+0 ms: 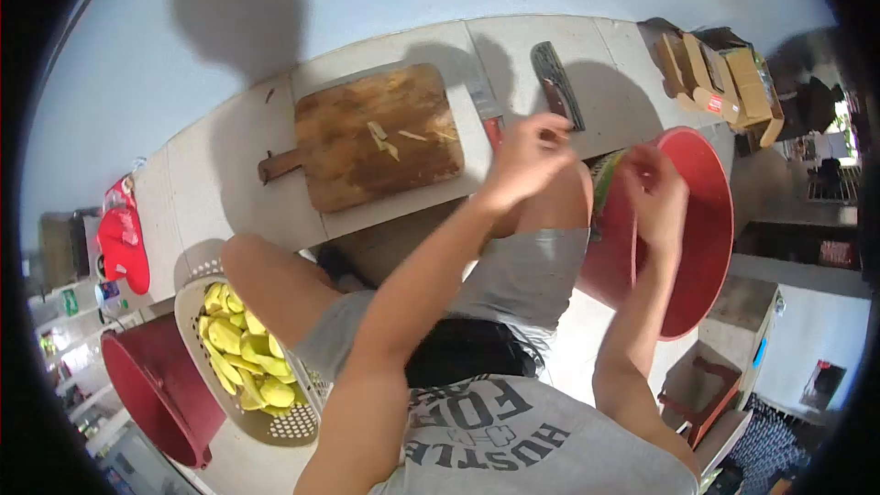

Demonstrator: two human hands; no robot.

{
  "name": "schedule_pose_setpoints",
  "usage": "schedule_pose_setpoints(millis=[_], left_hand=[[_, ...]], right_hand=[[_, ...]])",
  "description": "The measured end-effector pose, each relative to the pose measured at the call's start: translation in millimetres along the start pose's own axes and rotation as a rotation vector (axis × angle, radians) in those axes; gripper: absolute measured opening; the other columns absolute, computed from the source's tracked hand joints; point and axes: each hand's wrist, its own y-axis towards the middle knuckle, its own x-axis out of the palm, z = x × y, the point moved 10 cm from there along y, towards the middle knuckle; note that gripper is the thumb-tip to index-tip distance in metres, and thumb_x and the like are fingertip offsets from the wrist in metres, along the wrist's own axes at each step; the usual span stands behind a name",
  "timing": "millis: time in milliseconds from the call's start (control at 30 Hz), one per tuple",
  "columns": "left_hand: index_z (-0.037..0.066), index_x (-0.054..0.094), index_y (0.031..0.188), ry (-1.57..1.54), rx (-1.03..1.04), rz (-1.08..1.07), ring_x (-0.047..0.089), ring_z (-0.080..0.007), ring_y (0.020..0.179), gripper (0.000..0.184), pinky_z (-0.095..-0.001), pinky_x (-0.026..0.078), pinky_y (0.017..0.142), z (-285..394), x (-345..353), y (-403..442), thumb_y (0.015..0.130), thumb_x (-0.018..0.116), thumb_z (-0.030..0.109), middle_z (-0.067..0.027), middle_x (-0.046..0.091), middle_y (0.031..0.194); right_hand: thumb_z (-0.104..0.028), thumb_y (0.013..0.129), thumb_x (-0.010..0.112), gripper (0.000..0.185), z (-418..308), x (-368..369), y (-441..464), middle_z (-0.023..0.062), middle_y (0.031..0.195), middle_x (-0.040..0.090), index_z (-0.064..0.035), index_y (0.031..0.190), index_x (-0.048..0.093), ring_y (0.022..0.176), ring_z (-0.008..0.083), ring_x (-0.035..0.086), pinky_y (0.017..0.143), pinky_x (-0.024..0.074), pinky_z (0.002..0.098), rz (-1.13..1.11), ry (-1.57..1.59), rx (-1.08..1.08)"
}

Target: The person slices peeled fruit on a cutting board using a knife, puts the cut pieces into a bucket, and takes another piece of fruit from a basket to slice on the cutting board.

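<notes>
My left hand [532, 160] is raised near the counter edge, its fingers curled in; whatever they may hold is hidden. Over the near side of a red bucket [718, 220] is my right hand [658, 197], bent at the fingers and blurred. A thin strip hangs below it, and I cannot tell whether it is bucket handle or something else. Green material [605, 179] shows at the bucket's left side. Beyond my left hand lie a knife with a red handle [493, 128] and a dark broad-bladed knife [556, 82]. A wooden cutting board [367, 170] carries pale scraps [383, 139].
By my left leg stands a beige perforated basket [298, 426] of yellow-green peeled fruit pieces [252, 348]. A dark red bucket [165, 394] is left of it. A red cap [124, 243] lies at the counter's left end, cardboard boxes [752, 82] at its right.
</notes>
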Motion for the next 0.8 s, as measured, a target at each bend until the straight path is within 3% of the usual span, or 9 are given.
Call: schedule_pose_setpoints(millis=[33, 133, 167, 233, 333, 500, 567, 700, 800], left_hand=[[-0.001, 0.067, 0.117, -0.049, -0.118, 0.037, 0.071, -0.0176, 0.092, 0.038, -0.031, 0.057, 0.079, -9.9, -36.8, -7.9, 0.08, 0.076, 0.005, -0.0111, 0.072, 0.109], [0.0, 0.067, 0.118, 0.339, 0.095, 0.239, 0.071, -0.0227, 0.089, 0.04, -0.0341, 0.056, 0.079, -19.2, -153.1, -30.5, 0.08, 0.076, 0.005, -0.0141, 0.071, 0.107], [0.0, 0.067, 0.119, 0.505, 0.218, 0.303, 0.07, -0.0261, 0.09, 0.041, -0.0358, 0.057, 0.082, -7.8, -184.3, -42.6, 0.079, 0.075, 0.005, -0.0155, 0.071, 0.107], [0.002, 0.062, 0.128, 0.907, 0.022, 0.336, 0.063, -0.0359, 0.109, 0.054, -0.0414, 0.051, 0.1, -17.3, -231.7, -59.8, 0.076, 0.074, 0.004, -0.0191, 0.065, 0.119], [0.003, 0.054, 0.138, 1.119, -0.092, 0.33, 0.047, -0.0415, 0.128, 0.067, -0.0451, 0.04, 0.113, -29.9, -259.3, -78.5, 0.073, 0.073, 0.004, -0.0211, 0.055, 0.133], [0.003, 0.048, 0.143, 1.116, -0.092, 0.169, 0.04, -0.0418, 0.135, 0.072, -0.0459, 0.038, 0.115, -52.7, -247.2, -65.7, 0.075, 0.071, 0.002, -0.0211, 0.049, 0.142], [0.004, 0.049, 0.143, 1.09, -0.049, 0.113, 0.043, -0.0404, 0.134, 0.071, -0.0457, 0.039, 0.115, -60.2, -241.8, -66.8, 0.075, 0.069, 0.0, -0.0211, 0.05, 0.14], [0.0, 0.051, 0.141, 0.634, 0.031, 0.295, 0.059, -0.0342, 0.118, 0.068, -0.0413, 0.048, 0.103, -36.0, -268.9, -78.2, 0.074, 0.061, -0.007, -0.0217, 0.06, 0.132], [0.003, 0.054, 0.14, 0.508, -0.021, 0.485, 0.066, -0.0283, 0.107, 0.065, -0.0367, 0.054, 0.093, -3.3, -304.8, -94.5, 0.075, 0.06, -0.007, -0.0189, 0.066, 0.123]], right_hand=[[-0.004, 0.085, 0.07, 0.036, -27.7, 35.1, 2.1, 0.0169, 0.106, 0.074, 0.0021, 0.121, 0.067, 0.094, 0.0215, 0.073, 0.082, 0.057, 0.035, -0.069, 0.022, -0.053], [-0.011, 0.083, 0.073, 0.041, -96.6, 156.8, -3.1, 0.019, 0.103, 0.073, 0.0025, 0.121, 0.066, 0.092, 0.0275, 0.073, 0.082, 0.0577, 0.0369, -0.41, 0.053, -0.076], [-0.011, 0.082, 0.073, 0.047, -71.4, 221.9, 4.8, 0.0226, 0.11, 0.068, 0.0019, 0.126, 0.063, 0.1, 0.0332, 0.069, 0.09, 0.0558, 0.0413, -0.459, 0.171, -0.245], [-0.008, 0.08, 0.071, 0.054, -81.0, 274.8, 3.3, 0.0259, 0.122, 0.06, 0.0025, 0.131, 0.059, 0.114, 0.0381, 0.06, 0.099, 0.051, 0.0448, -0.395, -0.061, -0.4], [-0.005, 0.078, 0.068, 0.06, -73.5, 320.5, -0.5, 0.0277, 0.134, 0.051, 0.0036, 0.136, 0.053, 0.125, 0.0436, 0.049, 0.106, 0.0453, 0.0473, -0.313, -0.155, -0.4], [-0.003, 0.077, 0.066, 0.067, -82.3, 353.4, -21.9, 0.0275, 0.139, 0.044, 0.0051, 0.141, 0.048, 0.125, 0.0475, 0.044, 0.106, 0.0435, 0.0506, -0.257, -0.371, -0.354], [-0.001, 0.078, 0.066, 0.067, -99.9, 359.9, -30.2, 0.0262, 0.137, 0.046, 0.0057, 0.142, 0.047, 0.123, 0.0452, 0.047, 0.106, 0.0429, 0.049, -0.279, -0.177, -0.399], [-0.003, 0.081, 0.068, 0.067, -117.6, 374.4, -17.6, 0.0238, 0.136, 0.05, 0.001, 0.144, 0.047, 0.126, 0.0419, 0.049, 0.105, 0.0451, 0.0472, -0.482, 0.186, -0.325], [-0.009, 0.08, 0.075, 0.067, -131.6, 370.2, -11.2, 0.0233, 0.136, 0.05, -0.0021, 0.142, 0.05, 0.127, 0.0419, 0.049, 0.104, 0.0461, 0.0473, -0.458, 0.052, -0.353]])
